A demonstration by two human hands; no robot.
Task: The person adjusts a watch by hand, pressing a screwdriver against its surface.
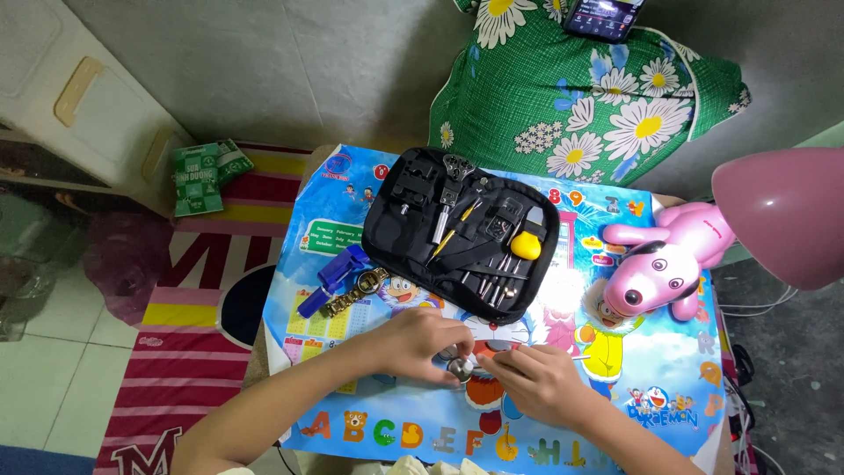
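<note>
Left hand: fingers pinched together on a small round silvery metal piece, low over the tabletop, which is covered by a bright cartoon alphabet sheet.
Right hand: fingers closed on a thin tool whose tip meets the same metal piece; the two hands touch there.
Metal piece: between both hands, at the near middle of the tabletop; too small to tell more.
Just beyond the left hand: a gold-toned metal link watch band, lying against a blue plastic tool.
Middle of the tabletop: an open black fabric tool case, with small metal tools and a yellow-handled one in it.
Right side: a pink plastic dog-shaped lamp, its pink shade at the edge of view.
Far side: a green cushion with white daisies, with a dark phone on top.
</note>
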